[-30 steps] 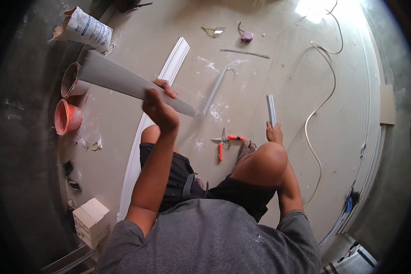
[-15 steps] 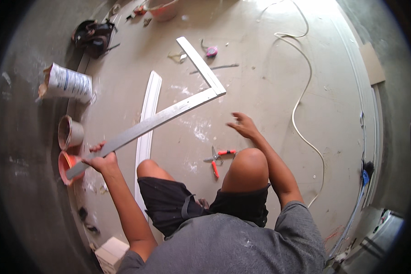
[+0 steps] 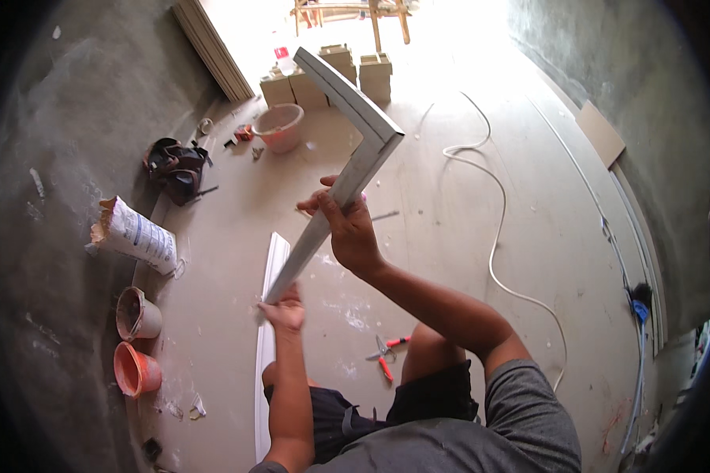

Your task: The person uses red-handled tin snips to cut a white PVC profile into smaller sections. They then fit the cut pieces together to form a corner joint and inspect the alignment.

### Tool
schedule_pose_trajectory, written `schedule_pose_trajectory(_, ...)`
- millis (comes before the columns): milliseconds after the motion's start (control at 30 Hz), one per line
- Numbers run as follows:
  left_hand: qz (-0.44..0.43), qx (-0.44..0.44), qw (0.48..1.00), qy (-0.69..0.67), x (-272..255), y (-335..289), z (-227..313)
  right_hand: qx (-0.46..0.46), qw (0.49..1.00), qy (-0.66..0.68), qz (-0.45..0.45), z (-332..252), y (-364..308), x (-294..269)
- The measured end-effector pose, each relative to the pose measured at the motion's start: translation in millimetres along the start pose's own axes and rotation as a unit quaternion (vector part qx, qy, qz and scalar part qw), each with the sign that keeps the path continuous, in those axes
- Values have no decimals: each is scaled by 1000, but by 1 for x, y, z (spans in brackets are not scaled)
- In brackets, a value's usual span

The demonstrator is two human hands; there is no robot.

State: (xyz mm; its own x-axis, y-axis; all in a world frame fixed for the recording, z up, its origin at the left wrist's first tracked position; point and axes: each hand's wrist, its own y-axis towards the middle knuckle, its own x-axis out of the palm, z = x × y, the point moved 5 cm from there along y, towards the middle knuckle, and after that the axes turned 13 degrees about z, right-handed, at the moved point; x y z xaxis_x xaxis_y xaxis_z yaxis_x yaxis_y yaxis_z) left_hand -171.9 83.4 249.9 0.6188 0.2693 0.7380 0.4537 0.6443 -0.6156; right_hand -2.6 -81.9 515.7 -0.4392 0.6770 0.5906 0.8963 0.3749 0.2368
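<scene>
An L-shaped metal carpenter's square, or a frame corner of that shape, (image 3: 300,256) is held up in front of me, its corner far and its short arm reaching up to the left. My right hand (image 3: 351,232) wraps round the long arm below the corner. At the near end of that arm, my left hand (image 3: 285,309) grips it with the thumb out to the side. Below, a long white moulding strip (image 3: 265,370) lies on the floor, partly behind my left arm. Red-handled snips (image 3: 384,348) lie spread apart by my right knee.
Along the left wall stand an orange bucket (image 3: 138,370), a pale bucket (image 3: 140,315), an opened white sack (image 3: 140,240) and a dark bag (image 3: 175,169). A basin (image 3: 278,128) and stacked blocks (image 3: 376,79) are at the back. A white cable (image 3: 503,209) winds over the floor on the right.
The L-shaped piece has been lifted and swung steeper, toward the middle. My right hand, empty before, now grips it. My left hand has moved right, and the view has tilted up.
</scene>
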Motion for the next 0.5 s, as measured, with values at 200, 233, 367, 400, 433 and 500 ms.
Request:
schedule_pose_trajectory(200,-153,99,795,579,85,-156,-18,-99,991,-93,-16,-36,9,30)
schedule_pose_trajectory(233,-191,223,751,592,108,-170,6,-118,983,-137,-16,-38,4,36)
schedule_pose_trajectory(367,-339,658,420,525,238,-300,88,-130,939,-306,-84,-46,-19,46)
schedule_pose_trajectory(400,-352,714,324,511,260,-329,100,-143,928,-326,-108,-50,-26,54)
schedule_pose_trajectory(433,-369,734,269,503,278,-348,108,-133,923,-339,-123,-51,-32,55)
schedule_pose_trajectory(500,-404,704,221,541,298,-364,113,-112,914,-357,-156,-50,-44,57)
